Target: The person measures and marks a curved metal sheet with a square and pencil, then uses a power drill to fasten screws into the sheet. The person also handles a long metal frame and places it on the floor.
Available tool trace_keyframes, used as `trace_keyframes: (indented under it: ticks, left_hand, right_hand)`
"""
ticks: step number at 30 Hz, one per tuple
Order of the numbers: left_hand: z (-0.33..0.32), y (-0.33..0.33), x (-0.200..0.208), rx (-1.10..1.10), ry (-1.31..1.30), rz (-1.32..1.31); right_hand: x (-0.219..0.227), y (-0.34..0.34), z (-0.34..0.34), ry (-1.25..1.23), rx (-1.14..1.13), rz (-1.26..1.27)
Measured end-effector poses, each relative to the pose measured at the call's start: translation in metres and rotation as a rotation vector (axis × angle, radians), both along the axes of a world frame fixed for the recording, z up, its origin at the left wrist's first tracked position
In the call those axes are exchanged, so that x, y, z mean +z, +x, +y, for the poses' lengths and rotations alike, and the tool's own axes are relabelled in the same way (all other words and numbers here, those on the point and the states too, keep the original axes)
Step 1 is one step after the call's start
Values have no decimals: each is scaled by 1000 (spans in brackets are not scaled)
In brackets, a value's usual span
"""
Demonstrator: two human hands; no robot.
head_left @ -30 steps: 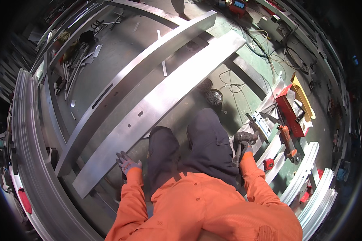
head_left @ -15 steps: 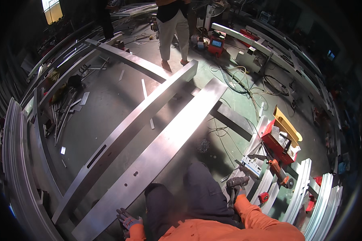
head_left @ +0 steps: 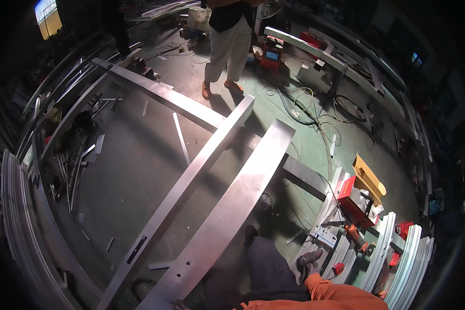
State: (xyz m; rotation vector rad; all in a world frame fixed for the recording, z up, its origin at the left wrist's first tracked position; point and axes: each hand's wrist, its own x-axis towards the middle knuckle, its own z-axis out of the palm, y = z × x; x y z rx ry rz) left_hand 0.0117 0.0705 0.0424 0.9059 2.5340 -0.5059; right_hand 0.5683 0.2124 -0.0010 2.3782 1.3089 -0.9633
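Note:
In my gloved right hand (head_left: 304, 269) I grip a dark power drill (head_left: 310, 258), its front end pointing right. A sliver of my left hand (head_left: 179, 305) shows at the lower edge, beside the near end of a wide silvery metal beam (head_left: 232, 212); its fingers are too dark and cut off to read. Two small round holes mark this beam's near part. Left of it lies a second rectangular metal beam (head_left: 186, 186) with a long slot (head_left: 136, 249). Both rest across a metal crossbeam (head_left: 170, 95).
At the right, a red box (head_left: 349, 199) with a yellow lid lies near an orange angle grinder (head_left: 354, 235) and a red tape measure (head_left: 338, 268). Stacked profiles (head_left: 23, 222) line the left. Cables (head_left: 305, 111) coil on the floor. Another person (head_left: 230, 51) stands beyond the beams.
My view has shifted, so the beams sit lower in it. My left hand, earlier visible by the wide beam with fingers outstretched, is now mostly out of frame. The drill stays in my right hand.

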Motion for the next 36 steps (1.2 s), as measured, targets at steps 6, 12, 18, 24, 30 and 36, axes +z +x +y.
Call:
trace_keyframes:
  ticks: [6,12,18,24,30,36]
  left_hand:
    - [30,-37,28,56,-66,-297]
    - [111,-60,37,146,-97,-681]
    - [174,-33,39,57,-49,-674]
    - [206,-13,61,111,-118,-616]
    - [205,10,59,266,-8,-709]
    - [199,9,70,-47,74,-809]
  right_hand:
    - [72,-27,28,-3,-151,-147]
    - [54,-34,52,127,-285,-271]
    - [36,-43,109,-310,698,-141]
    - [64,-54,174,-6,-272,223]
    - [74,-26,268,90,-179,172]
    - [108,-27,306,47,-205,180]
